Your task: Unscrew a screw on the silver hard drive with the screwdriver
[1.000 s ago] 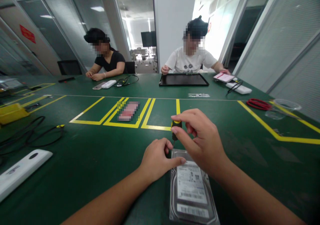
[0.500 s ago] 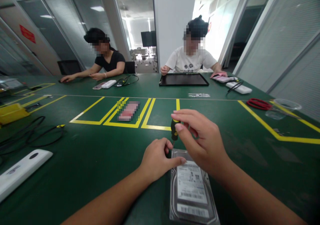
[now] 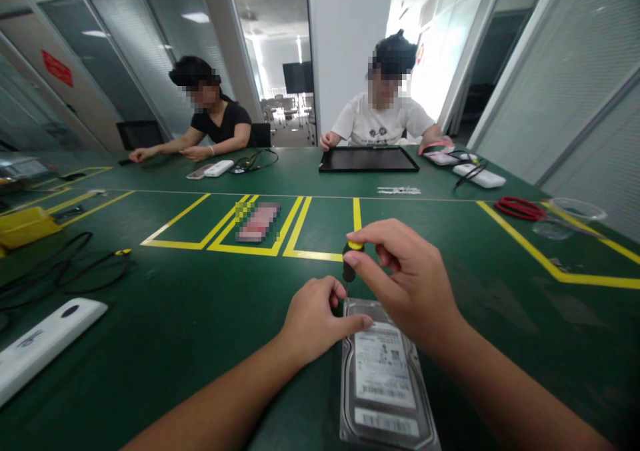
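A silver hard drive (image 3: 385,374) with white labels lies on the green table in front of me. My left hand (image 3: 316,319) grips its far left corner, the thumb across the top and the fingers curled at the edge. Between the thumb and fingers of my right hand (image 3: 407,277) is a black screwdriver (image 3: 349,267) with a yellow top. It stands nearly upright, its thin shaft pointing down to the drive's far left corner. The exact spot where the tip meets the drive is hard to make out beside my left fingers.
Left of me are a white power bank (image 3: 47,347) and a black cable (image 3: 95,274). Yellow tape marks areas around a phone (image 3: 259,223). A red cable coil (image 3: 520,208) and clear cup (image 3: 575,212) sit right. Two people work across the table, one at a black panel (image 3: 369,159).
My right fingers have shifted on the screwdriver handle, and more of its yellow top now shows. My left hand and the hard drive stay in place.
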A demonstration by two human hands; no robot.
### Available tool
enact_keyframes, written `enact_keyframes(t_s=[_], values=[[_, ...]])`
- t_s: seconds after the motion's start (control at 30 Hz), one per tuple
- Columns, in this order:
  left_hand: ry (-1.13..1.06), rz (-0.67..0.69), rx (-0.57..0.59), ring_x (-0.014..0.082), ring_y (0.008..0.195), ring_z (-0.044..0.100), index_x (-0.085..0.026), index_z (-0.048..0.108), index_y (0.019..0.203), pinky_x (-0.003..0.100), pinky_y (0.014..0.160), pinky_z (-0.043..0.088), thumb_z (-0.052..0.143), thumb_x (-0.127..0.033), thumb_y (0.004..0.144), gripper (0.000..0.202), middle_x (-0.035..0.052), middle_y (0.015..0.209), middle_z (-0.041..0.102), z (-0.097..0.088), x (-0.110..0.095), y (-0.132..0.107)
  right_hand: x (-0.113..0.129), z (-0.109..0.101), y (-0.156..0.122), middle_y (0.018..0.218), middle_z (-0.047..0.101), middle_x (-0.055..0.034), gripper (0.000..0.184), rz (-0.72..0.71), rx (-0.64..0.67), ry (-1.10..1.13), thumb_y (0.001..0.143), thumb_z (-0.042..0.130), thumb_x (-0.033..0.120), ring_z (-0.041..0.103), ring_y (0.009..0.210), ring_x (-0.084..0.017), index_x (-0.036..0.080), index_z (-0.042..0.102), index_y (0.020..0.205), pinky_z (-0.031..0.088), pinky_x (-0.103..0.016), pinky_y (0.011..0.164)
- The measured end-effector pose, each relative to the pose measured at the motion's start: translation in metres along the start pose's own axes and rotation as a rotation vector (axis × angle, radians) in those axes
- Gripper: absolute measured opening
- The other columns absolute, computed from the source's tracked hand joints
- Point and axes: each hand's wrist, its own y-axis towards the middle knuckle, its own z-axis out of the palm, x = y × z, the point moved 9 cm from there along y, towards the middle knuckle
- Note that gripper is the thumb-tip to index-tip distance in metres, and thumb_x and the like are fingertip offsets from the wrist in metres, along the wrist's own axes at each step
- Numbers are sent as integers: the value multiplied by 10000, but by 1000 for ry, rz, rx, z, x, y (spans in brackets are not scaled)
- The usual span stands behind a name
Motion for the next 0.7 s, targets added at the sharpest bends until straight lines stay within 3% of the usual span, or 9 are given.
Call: enact_keyframes(t_s=[0.1,0.27,0.5,0.7], values=[[7,7,-13,177,701,502,-220,519,787,301,613,317,807,-557,642,466,-28,721,556,-1,1,0,0,-2,0,960,640,-10,145,8,-19,11,885,679,151,601,870,-92,154,704,1027,472,-209,703],[15,6,-10,175,693,494,-221,519,791,301,611,315,805,-557,644,466,-32,714,550,-1,1,0,3,-2,-1,1090,672,-36,165,-22,-28,21,938,568,115,620,1018,-104,132,704,1030,492,-219,883],[19,6,-11,180,706,508,-219,524,789,302,621,322,808,-550,635,463,-27,722,564,0,1,-1,3,-1,-1,971,658,3,100,-8,-20,10,907,641,126,603,863,-76,153,686,993,468,-184,678],[2,12,-18,175,692,502,-221,528,784,295,599,313,799,-559,647,454,-26,718,555,1,3,0,1,-5,-1,948,602,-22,77,3,-64,-22,870,701,175,596,886,-117,153,699,944,488,-257,811]])
